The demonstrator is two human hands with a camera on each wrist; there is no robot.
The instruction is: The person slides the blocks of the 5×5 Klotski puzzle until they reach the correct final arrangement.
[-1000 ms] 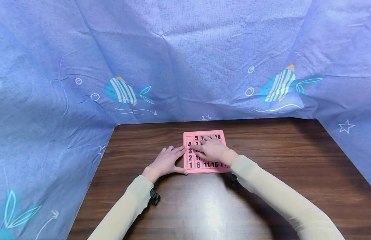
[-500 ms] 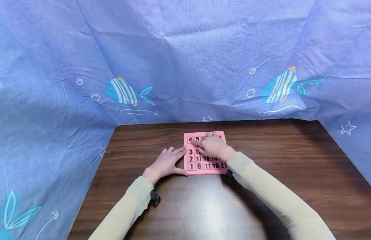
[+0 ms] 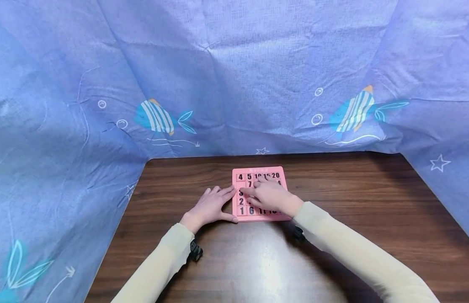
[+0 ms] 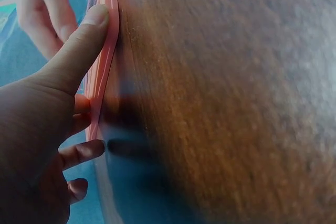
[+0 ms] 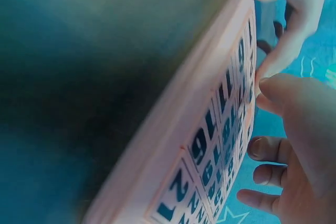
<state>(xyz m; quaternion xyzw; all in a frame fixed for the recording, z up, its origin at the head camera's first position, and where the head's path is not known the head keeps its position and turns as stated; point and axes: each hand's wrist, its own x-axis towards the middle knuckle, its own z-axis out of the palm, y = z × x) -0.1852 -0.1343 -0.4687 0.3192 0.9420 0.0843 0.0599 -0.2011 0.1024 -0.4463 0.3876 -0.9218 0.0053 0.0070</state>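
Note:
A pink number sliding puzzle (image 3: 243, 171) lies flat on the table, its tiles printed with black numbers. My left hand (image 3: 209, 205) rests against its left side, thumb at the near left corner and fingertips at the left edge. In the left wrist view the thumb (image 4: 79, 51) touches the puzzle's pink edge. My right hand (image 3: 270, 196) is over the puzzle, its index fingertip at the 3 tile (image 3: 241, 194) in the left column. The 4 tile (image 3: 240, 177) sits in the top left corner, with a gap below it. The right hand hides several middle tiles.
The dark wooden table (image 3: 189, 172) reaches out on both sides of the puzzle. A blue cloth (image 3: 257, 84) with fish prints hangs behind and beside it. Each wrist carries a small black camera (image 3: 195, 251).
The 4 tile has slid away from me into the top left corner, leaving a gap below it. My right index finger has come back down to the 3 tile. The left hand stays put.

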